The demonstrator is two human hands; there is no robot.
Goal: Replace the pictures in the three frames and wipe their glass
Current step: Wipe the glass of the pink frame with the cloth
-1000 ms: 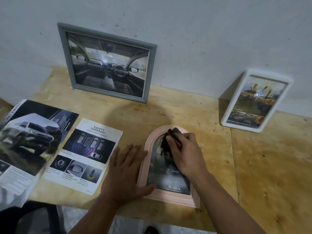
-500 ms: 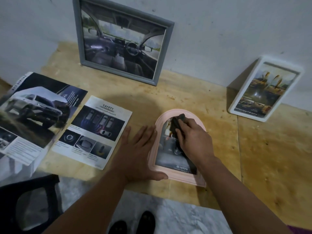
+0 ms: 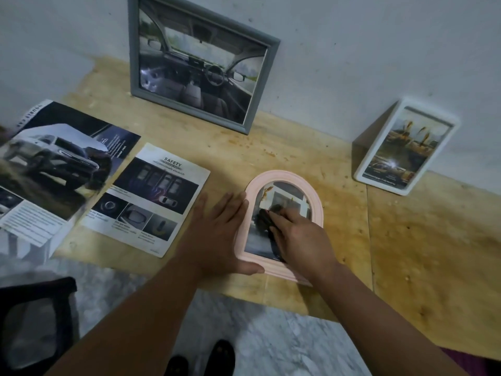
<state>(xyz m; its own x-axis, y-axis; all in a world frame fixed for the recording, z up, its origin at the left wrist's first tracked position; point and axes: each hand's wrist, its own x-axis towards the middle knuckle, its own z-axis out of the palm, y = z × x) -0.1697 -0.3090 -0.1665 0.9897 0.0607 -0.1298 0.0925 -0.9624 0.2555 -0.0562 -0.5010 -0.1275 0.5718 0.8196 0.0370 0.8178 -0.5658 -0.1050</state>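
A pink arched frame (image 3: 315,196) lies flat near the front edge of the wooden table (image 3: 423,240), with a car picture under its glass. My right hand (image 3: 301,237) holds a dark cloth (image 3: 264,219) pressed on the glass at mid-height. My left hand (image 3: 217,234) lies flat beside the frame's left side, thumb along its lower edge. A grey frame (image 3: 200,63) with a car-interior picture leans on the wall at the back. A white frame (image 3: 406,147) leans on the wall at the right.
A "Safety" leaflet (image 3: 151,199) and a larger car brochure (image 3: 51,164) lie on the table's left part, the brochure overhanging the edge. A dark stool (image 3: 35,321) stands on the marble floor at lower left. My feet show below the table edge.
My right hand has slid the cloth down the glass from the arch's top toward the middle. The camera has tilted downward. My left hand stays against the frame.
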